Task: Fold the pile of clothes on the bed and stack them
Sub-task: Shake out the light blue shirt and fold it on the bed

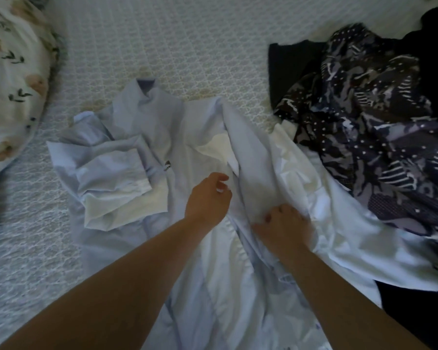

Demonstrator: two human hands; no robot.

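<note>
A pale blue collared shirt (147, 137) lies spread on the bed, collar pointing away from me, its left sleeve folded across the body. My left hand (208, 198) hovers over the shirt's middle with fingers loosely curled, holding nothing. My right hand (283, 226) grips a fold of the shirt's right front panel, which is bunched and raised. To the right sits a pile of clothes: a dark patterned garment (369, 117) over black items (288, 69).
The bed (187, 41) has a white quilted cover. A floral pillow (10, 79) lies at the far left. A black garment (415, 311) shows at the lower right, beside the shirt's edge.
</note>
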